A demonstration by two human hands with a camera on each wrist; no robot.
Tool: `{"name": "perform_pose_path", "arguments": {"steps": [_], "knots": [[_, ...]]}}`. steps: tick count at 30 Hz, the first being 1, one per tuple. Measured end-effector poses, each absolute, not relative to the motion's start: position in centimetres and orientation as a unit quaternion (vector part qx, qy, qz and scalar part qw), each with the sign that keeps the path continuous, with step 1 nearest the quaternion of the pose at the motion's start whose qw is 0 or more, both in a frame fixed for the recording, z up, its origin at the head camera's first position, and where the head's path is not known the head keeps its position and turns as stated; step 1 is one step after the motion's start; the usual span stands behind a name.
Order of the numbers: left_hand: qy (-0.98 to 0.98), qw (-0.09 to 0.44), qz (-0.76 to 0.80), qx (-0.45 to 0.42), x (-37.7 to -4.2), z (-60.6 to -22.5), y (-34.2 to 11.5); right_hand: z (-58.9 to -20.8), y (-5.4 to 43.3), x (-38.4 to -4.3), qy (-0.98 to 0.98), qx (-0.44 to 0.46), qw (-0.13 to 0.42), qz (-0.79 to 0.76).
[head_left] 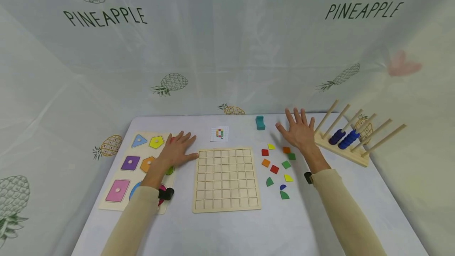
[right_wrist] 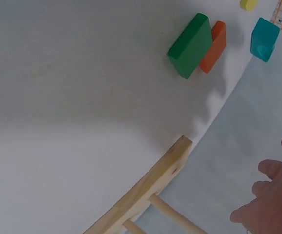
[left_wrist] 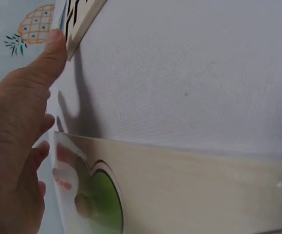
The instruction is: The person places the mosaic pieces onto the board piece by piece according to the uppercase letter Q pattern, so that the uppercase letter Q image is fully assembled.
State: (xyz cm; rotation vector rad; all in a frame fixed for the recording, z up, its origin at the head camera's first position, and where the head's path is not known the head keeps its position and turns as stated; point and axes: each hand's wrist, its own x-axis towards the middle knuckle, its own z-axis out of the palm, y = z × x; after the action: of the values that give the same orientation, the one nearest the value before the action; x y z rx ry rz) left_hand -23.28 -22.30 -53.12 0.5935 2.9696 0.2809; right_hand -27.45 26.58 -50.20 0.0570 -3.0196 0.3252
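My left hand (head_left: 176, 150) is spread over the right part of a shape puzzle board (head_left: 119, 169). Its thumb reaches the upper left corner of a wooden grid board (head_left: 227, 181); whether it touches is unclear. In the left wrist view the fingers of this hand (left_wrist: 14, 126) hold nothing, above a green puzzle shape (left_wrist: 106, 202). My right hand (head_left: 298, 131), fingers splayed and holding nothing, is between the peg abacus (head_left: 343, 151) and a teal block (head_left: 260, 123). Below it lie loose flat pieces, among them an orange square (head_left: 286, 150) and a green one (right_wrist: 192, 46).
A small card with a coloured pattern (head_left: 219, 134) lies behind the grid board. Red squares (head_left: 265, 152), yellow pieces (head_left: 288, 177), green quarter circles (head_left: 284, 195) and a blue half circle (head_left: 282, 187) are scattered to its right. Dark blue beads (head_left: 348, 139) sit on abacus pegs.
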Motion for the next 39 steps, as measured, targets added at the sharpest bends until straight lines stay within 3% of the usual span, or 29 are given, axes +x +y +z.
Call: {"name": "perform_pose_path", "arguments": {"steps": [39], "knots": [[0.964, 0.029, 0.119, 0.235, -22.2, -53.5, -21.6, -51.4, 25.2, -25.9, -0.978, 0.076, 0.028, 0.193]]}}
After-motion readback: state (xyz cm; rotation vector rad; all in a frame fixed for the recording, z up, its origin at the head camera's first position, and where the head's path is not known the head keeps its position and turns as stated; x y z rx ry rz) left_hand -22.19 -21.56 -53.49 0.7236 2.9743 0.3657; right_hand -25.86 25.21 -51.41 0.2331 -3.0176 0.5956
